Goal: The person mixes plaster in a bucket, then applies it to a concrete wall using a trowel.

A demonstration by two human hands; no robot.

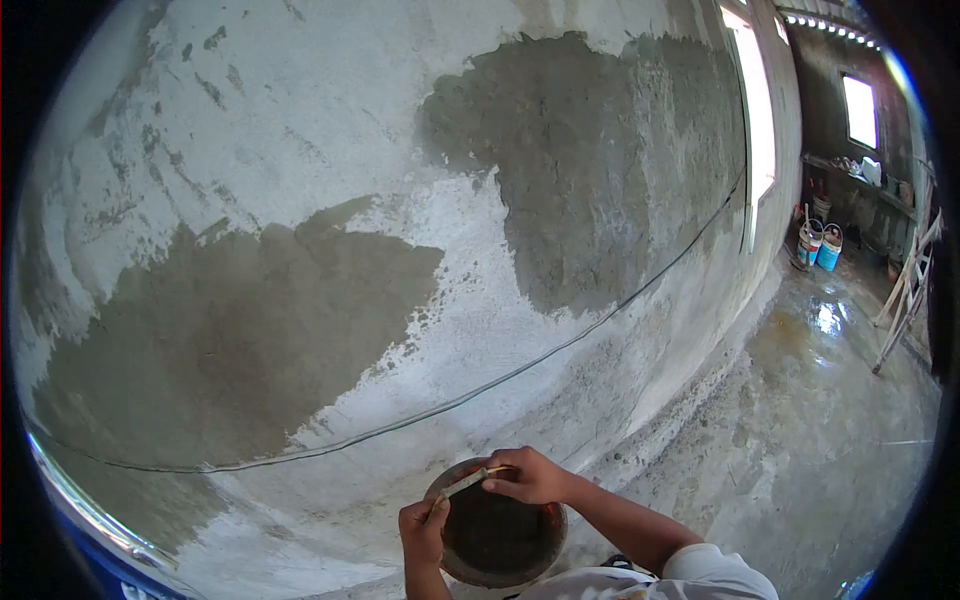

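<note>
My right hand (pixel 530 477) is closed around the yellowish handle end of a short, flat, grey tool (pixel 463 484). At the tool's other end, my left hand (pixel 424 528) has its thumb and fingers pinched on it. The tool lies slantwise over the rim of a round, dark bucket (pixel 503 545), which sits right below both hands against my body. Dark grey material fills the view inside the bucket; I cannot tell whether it is wet mix or just the bottom.
Ahead stands a wall (pixel 470 250) with dark grey plaster patches on white. A cable (pixel 440 408) sags across it. Blue buckets (pixel 828 247) stand at the far right, near a shelf (pixel 870 180) and a wooden ladder-like frame (pixel 912 280). The concrete floor (pixel 800 430) has wet patches.
</note>
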